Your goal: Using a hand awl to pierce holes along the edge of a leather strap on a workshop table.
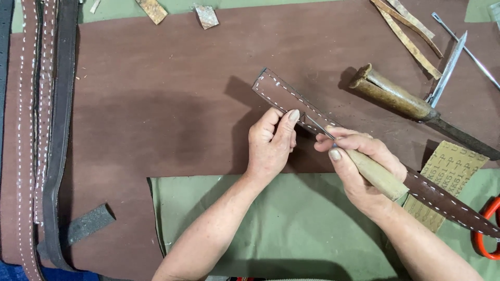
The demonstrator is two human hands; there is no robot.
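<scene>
Mid-frame on the bench, my left hand point(270, 145) pinches the stitched leather strap point(291, 101); my right hand point(359, 164) grips a wooden-handled awl point(376, 175). Strap looks light, floppy; I'd pinch near the stitching.

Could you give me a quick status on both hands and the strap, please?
Left hand pinching stitched brown strap. Right hand gripping wooden-handled awl, tip at strap's edge. Big knife lies beyond, clear of both.

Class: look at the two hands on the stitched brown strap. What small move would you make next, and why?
Probably push the awl tip through the strap: the right hand holds its point against the stitch line, and the left hand pinches the strap steady beside it.
</scene>
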